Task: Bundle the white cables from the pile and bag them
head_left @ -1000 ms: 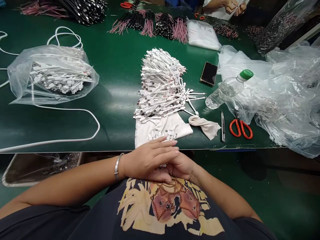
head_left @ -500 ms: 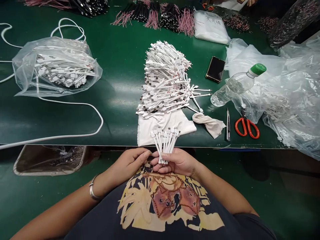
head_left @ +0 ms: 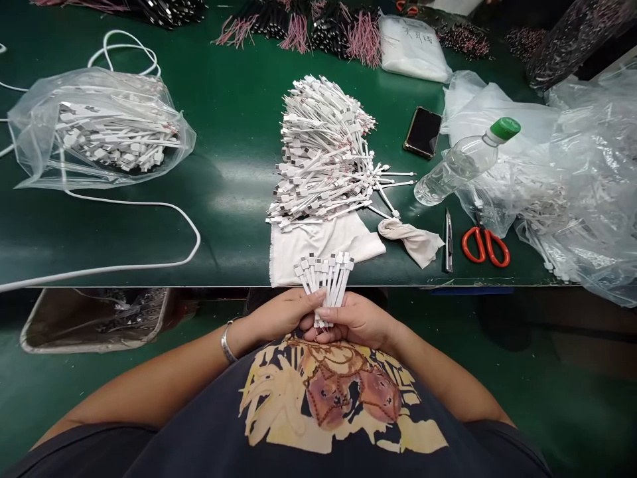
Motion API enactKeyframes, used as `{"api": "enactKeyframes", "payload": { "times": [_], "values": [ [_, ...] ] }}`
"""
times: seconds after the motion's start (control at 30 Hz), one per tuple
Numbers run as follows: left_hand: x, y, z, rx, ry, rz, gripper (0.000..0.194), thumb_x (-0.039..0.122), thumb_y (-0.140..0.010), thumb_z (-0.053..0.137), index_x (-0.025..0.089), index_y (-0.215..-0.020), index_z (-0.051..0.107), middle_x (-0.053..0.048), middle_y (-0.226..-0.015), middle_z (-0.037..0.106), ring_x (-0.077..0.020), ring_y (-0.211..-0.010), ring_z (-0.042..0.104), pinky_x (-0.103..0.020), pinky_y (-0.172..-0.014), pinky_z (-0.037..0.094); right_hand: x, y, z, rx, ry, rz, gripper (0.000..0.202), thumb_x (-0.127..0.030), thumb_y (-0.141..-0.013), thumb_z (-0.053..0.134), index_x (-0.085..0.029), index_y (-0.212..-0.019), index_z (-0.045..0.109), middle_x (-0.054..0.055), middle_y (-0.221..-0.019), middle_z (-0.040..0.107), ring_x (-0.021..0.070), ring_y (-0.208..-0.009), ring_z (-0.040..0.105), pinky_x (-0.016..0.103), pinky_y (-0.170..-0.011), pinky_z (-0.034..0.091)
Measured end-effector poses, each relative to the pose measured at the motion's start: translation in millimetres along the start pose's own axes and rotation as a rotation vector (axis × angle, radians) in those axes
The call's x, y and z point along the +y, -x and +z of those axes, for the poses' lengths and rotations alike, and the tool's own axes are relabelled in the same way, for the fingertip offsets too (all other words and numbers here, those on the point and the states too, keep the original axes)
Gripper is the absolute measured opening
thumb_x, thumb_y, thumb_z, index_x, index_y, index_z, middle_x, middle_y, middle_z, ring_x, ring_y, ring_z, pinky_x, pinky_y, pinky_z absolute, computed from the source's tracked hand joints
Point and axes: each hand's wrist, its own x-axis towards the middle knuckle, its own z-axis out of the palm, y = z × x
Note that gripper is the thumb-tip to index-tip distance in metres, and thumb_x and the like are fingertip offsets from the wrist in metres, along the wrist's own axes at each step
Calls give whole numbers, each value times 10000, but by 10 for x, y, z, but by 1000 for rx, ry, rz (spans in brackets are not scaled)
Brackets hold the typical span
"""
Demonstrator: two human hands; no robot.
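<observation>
And here's the right hand (head_left: 365, 318), thumb clamped over the lower ends of a fanned bundle of white cables (head_left: 326, 279), fingers curled together beneath. The left hand (head_left: 283, 313) sits close against it, thumb laid on the cables; its other fingers are partly hidden, so I can't tell whether they grip. The connectors fan out over the white cloth (head_left: 288, 255), below the big cable pile (head_left: 323, 153).

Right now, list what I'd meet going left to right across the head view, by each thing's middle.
Clear bag of white cables, left hand, held bunch of white cables, right hand, phone, slim cutter, red-handled scissors.
</observation>
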Motion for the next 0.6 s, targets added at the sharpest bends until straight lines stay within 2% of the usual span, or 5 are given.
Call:
{"api": "enactKeyframes", "payload": {
  "times": [0.33,0.43,0.5,0.6],
  "values": [
    [-77,-20,-42,-19,29,15,540,596,-861,380,156,-554,431,34,-510,398,-79,-491,303,-236,-510,258,5,34,-26,-14,-25,1,411,-313,-706,762,-93,-1038,657,127,-925,714,142,-773,704,183,-699,555],
    [-56,6,-38,-2,34,22,480,571,-860,413,151,-642,490,35,-559,429,-83,-521,364,-224,-530,300,19,30,-38,3,-38,-8,406,-307,-703,765,-93,-1031,660,122,-914,714,150,-785,706,177,-688,555],
    [-7,76,-43,37,-67,46,439,542,-872,415,146,-743,555,16,-633,514,-101,-581,442,-223,-565,344,25,30,-40,25,-48,-20,401,-311,-698,768,-90,-1016,663,120,-906,713,149,-765,707,166,-660,554],
    [96,247,-67,145,-441,89,420,480,-904,391,157,-777,627,-13,-720,620,-128,-641,517,-231,-586,366,20,35,-32,39,-41,-28,387,-309,-692,770,-84,-990,670,124,-913,711,142,-740,704,158,-633,552]
  ]
}}
